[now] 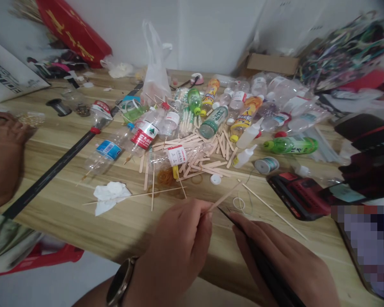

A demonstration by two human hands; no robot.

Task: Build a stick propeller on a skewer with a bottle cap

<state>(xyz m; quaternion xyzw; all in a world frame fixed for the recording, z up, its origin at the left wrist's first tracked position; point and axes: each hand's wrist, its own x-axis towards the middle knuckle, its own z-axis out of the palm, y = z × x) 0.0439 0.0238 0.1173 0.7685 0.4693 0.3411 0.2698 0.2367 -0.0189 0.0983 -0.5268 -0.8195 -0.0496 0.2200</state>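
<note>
Head view: over the desk (67, 204), the left hand (182, 238) pinches the near end of a thin wooden stick (225, 195); the right hand (284, 251) grips a dark pointed tool (263, 265), its tip perhaps touching. Expect something light, stiff, easily split; hold its flat faces.

- One wooden strip (224, 197) is showing!
- One dark tool (265, 261) is joining!
- Two nozzle bottles (248, 136) are appearing!
- Two orange-labelled bottles (245, 120) are following!
- Craft sticks (222, 147) are defying counting!
</note>
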